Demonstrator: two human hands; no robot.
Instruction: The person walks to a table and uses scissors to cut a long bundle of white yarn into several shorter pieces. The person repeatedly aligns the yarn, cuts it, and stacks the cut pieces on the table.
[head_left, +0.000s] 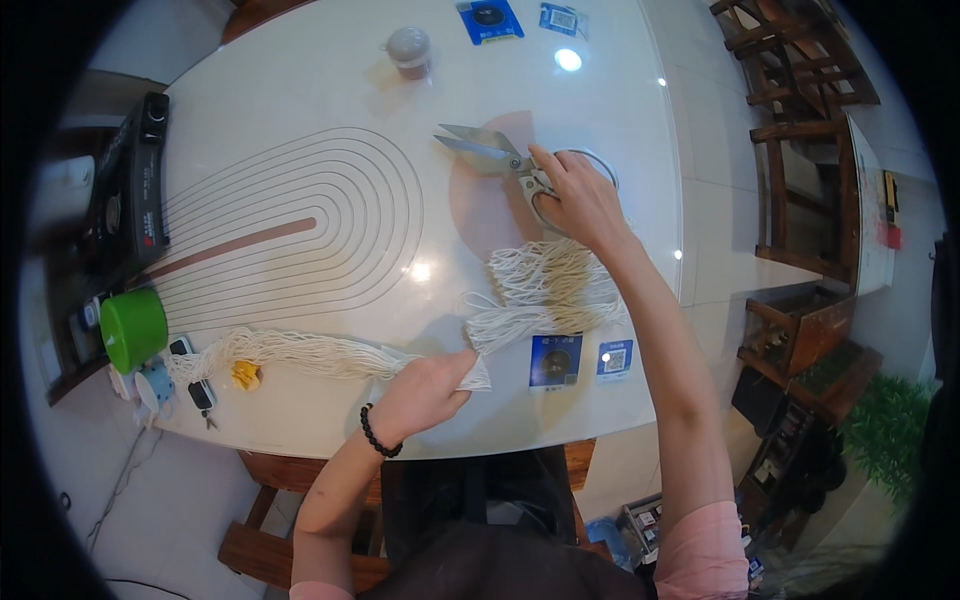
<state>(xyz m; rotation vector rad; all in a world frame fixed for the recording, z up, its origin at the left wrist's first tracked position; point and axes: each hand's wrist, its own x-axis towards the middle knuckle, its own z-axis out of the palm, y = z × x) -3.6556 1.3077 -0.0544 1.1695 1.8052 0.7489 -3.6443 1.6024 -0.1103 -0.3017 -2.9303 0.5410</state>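
My left hand is closed around a long hank of cream cord near its right end. The hank stretches leftward over the white tabletop, and its cord ends stick out past my fingers. In my right hand is a pair of metal scissors, its blades parted and pointing left. The scissors are above the table's pink printed shape, apart from the cord. Just below my right hand lies a pile of shorter cord bundles, looped at their left ends.
A portable gas stove, a green canister and a light blue mug line the left edge. A crumpled yellow item touches the hank. A lidded cup stands at the far side. Blue printed cards lie nearer.
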